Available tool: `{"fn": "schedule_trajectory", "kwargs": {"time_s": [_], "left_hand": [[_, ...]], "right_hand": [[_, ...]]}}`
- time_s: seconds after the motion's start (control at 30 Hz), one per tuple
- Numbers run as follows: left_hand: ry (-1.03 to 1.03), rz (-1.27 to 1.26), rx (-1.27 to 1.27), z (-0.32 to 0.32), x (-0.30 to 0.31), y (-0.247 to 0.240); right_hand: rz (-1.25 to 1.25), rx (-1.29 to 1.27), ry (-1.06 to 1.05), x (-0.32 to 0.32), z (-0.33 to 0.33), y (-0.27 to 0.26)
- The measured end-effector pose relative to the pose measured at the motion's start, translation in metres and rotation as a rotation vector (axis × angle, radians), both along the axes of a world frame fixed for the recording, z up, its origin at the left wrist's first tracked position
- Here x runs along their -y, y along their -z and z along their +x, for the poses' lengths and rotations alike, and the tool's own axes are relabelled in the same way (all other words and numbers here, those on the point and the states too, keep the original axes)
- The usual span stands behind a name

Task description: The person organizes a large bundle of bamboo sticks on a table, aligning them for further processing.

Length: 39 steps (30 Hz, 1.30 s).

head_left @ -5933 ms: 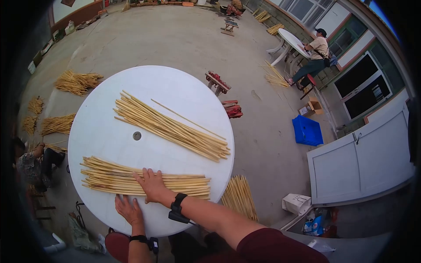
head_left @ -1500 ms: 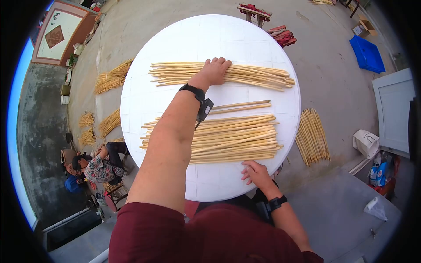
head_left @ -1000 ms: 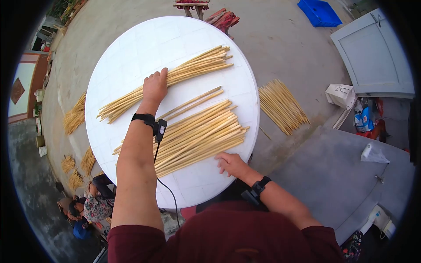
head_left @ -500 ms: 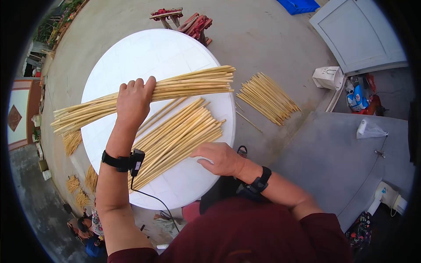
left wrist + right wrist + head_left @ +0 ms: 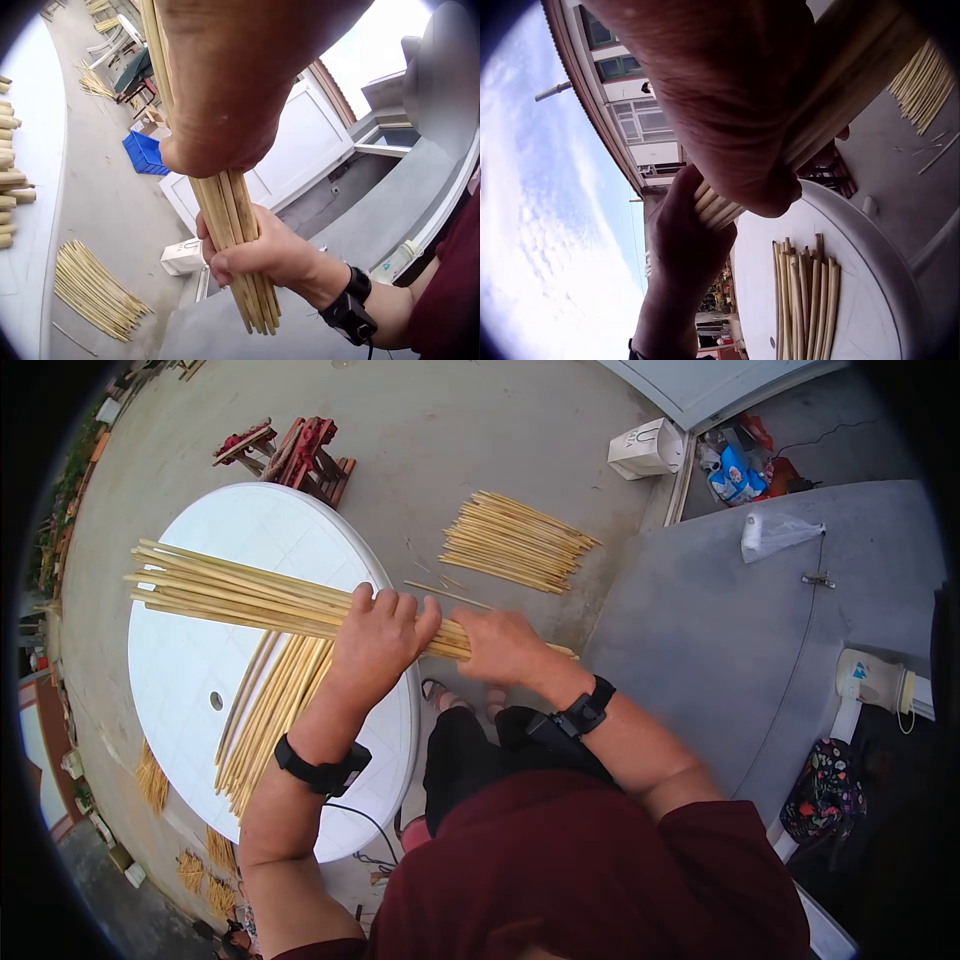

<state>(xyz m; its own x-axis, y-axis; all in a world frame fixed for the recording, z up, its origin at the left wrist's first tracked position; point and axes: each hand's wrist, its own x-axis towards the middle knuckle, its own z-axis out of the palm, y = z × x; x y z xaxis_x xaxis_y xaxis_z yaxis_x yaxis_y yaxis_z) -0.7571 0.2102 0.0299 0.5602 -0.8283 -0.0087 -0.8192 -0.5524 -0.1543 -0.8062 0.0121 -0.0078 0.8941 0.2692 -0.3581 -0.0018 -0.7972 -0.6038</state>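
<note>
One bundle of slender, straw-coloured sticks [image 5: 240,590] is held in two bare hands above one round white table [image 5: 175,680], with one end extended past the table's rim. The sticks are too closely overlapped to be counted. The bundle is gripped partway along by the left hand [image 5: 380,645], its fingers curled round it. Just beside, near one end, it is clasped by the right hand [image 5: 500,645], with fingers and thumb wrapped about the sticks.

A second pile of sticks [image 5: 275,700] is laid on the table, partly hidden by the left forearm. On the concrete ground, a third pile [image 5: 515,545] is spread, with one loose stick [image 5: 447,595] beside it. Two black wrist straps are worn, one on each arm. One white paper bag [image 5: 645,450] is seen near a doorway; one blue crate [image 5: 144,154] is shown in the left wrist view.
</note>
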Motion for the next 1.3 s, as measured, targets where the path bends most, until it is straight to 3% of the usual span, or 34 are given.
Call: {"fn": "schedule_trajectory", "kwargs": {"time_s": [0.07,0.2,0.23,0.3,0.33,0.37,0.47,0.57,0.67,0.8,1.0,1.1,1.2,1.3], "left_hand": [[0.053,-0.065,0.066,-0.003,0.023,0.011],[-0.065,-0.300,0.015,-0.017,0.053,0.027],[-0.142,-0.409,-0.076,-0.025,0.062,0.030],[-0.384,-0.746,-0.533,-0.031,0.081,0.064],[-0.508,-0.907,-0.766,-0.036,0.089,0.081],[-0.798,-1.029,-1.260,-0.034,0.103,0.094],[-1.062,-1.314,-1.978,-0.019,0.139,0.116],[-0.908,-1.492,-2.119,-0.003,0.177,0.121],[-0.365,-1.680,-2.331,0.017,0.198,0.126],[-0.439,-1.743,-2.273,0.018,0.209,0.115],[-0.479,-1.860,-2.200,0.013,0.226,0.132],[-0.593,-1.842,-2.051,0.016,0.230,0.136],[-0.804,-1.722,-1.847,0.024,0.231,0.143],[-1.037,-1.596,-1.686,0.021,0.239,0.159]], "right_hand": [[0.076,0.015,0.070,0.022,-0.016,0.024],[0.214,0.069,0.305,0.069,-0.051,0.075],[0.352,-0.099,0.421,0.085,-0.056,0.077],[0.630,-0.442,0.637,0.116,-0.064,0.081],[0.761,-0.497,0.709,0.129,-0.071,0.086],[0.892,-0.551,0.782,0.139,-0.078,0.091],[1.117,-0.634,0.848,0.157,-0.089,0.088],[1.287,-0.712,0.765,0.166,-0.094,0.074],[1.457,-0.847,0.683,0.160,-0.103,0.058],[1.608,-0.905,0.559,0.156,-0.113,0.062],[1.625,-0.886,0.617,0.161,-0.121,0.066],[1.605,-0.799,0.771,0.158,-0.132,0.069],[1.433,-0.598,0.693,0.153,-0.147,0.088],[1.285,-0.566,0.750,0.135,-0.152,0.086]]}}
